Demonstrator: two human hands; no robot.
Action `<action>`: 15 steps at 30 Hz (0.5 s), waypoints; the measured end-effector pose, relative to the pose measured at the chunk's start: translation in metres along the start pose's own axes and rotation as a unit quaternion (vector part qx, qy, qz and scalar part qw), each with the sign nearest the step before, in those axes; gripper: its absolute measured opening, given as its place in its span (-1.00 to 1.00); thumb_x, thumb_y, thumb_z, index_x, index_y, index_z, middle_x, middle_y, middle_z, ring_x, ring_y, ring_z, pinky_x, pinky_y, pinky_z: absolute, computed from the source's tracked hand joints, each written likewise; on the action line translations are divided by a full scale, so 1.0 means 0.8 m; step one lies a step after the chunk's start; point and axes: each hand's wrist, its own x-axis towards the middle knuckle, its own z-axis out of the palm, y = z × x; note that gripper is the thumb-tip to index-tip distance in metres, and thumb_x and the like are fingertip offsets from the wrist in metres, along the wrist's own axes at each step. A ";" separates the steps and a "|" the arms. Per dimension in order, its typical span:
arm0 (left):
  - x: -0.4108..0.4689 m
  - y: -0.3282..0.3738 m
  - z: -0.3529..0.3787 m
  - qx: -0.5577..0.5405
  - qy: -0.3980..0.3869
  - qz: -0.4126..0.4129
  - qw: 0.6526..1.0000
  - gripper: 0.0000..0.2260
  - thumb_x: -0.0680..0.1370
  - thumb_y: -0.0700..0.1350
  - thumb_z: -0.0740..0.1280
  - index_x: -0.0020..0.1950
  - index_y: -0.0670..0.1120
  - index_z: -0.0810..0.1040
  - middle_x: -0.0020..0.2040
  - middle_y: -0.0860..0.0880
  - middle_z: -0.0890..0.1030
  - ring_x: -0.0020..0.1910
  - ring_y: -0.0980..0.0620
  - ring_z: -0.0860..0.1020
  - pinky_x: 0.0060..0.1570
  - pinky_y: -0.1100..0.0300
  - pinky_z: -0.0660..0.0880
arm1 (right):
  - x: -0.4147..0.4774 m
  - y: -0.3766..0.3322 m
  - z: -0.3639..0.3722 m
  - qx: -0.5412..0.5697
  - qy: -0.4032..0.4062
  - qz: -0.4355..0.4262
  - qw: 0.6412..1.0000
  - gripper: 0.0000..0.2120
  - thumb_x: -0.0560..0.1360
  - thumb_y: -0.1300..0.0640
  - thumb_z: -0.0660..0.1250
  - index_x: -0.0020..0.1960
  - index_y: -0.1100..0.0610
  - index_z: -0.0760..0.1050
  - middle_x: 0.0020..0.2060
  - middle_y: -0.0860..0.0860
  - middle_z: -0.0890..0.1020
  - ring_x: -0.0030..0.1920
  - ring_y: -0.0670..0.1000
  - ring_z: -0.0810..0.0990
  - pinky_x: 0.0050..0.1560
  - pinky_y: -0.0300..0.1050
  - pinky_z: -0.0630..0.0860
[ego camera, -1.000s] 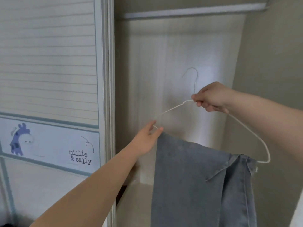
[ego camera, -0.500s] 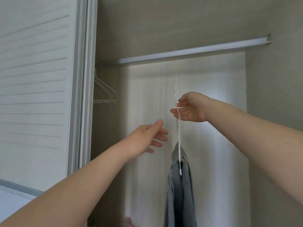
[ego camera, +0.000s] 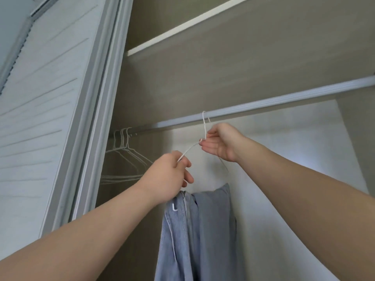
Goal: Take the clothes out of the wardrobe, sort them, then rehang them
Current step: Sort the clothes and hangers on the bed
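Note:
A white wire hanger (ego camera: 190, 149) carries folded blue-grey jeans (ego camera: 199, 236) inside the wardrobe. Its hook sits over the metal rail (ego camera: 263, 105). My left hand (ego camera: 169, 175) grips the hanger's left shoulder wire, just above the jeans. My right hand (ego camera: 220, 141) pinches the hanger's neck right below the hook, fingers partly spread. The hanger's right shoulder runs behind my right hand.
Several empty white wire hangers (ego camera: 126, 159) hang at the rail's left end. The sliding door (ego camera: 50, 118) and its frame stand to the left. A shelf edge (ego camera: 182, 25) runs above the rail. The pale back wall (ego camera: 284, 159) lies behind my arms.
The hanger has risen and its hook now sits on the rail. My left hand, open half a second ago, has closed on the hanger's left shoulder. The view has tilted upward.

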 end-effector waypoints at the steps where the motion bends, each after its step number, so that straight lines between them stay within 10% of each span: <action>1: 0.013 -0.001 -0.003 0.012 0.013 0.016 1.000 -0.79 0.70 -0.10 0.11 -0.03 -0.06 0.49 -0.23 -0.07 0.71 -0.29 0.01 0.61 -0.19 0.09 0.55 | 0.012 -0.005 0.002 0.007 -0.005 -0.012 1.000 -0.91 0.55 0.24 0.17 -0.03 0.26 0.40 0.05 0.27 0.58 -0.08 0.14 0.66 -0.05 -0.01 0.61; 11: 0.101 -0.011 -0.004 0.108 0.041 0.024 0.993 -0.83 0.69 -0.12 0.07 0.03 -0.05 0.44 -0.23 0.00 0.71 -0.10 -0.07 0.63 -0.30 0.19 0.48 | 0.094 -0.004 0.032 -0.029 -0.012 -0.041 0.999 -0.99 0.52 0.18 0.26 -0.07 0.10 0.45 -0.08 0.07 0.51 -0.01 0.05 0.57 -0.01 0.04 0.58; 15: 0.106 -0.026 -0.002 0.169 0.019 0.008 0.985 -0.81 0.70 -0.10 0.08 0.05 -0.09 0.45 -0.16 -0.01 0.72 -0.34 0.10 0.52 -0.38 0.22 0.39 | 0.112 0.024 0.034 -0.044 -0.013 -0.021 0.999 -0.97 0.50 0.17 0.30 -0.06 0.10 0.47 -0.02 0.10 0.55 -0.01 0.04 0.60 -0.08 0.01 0.59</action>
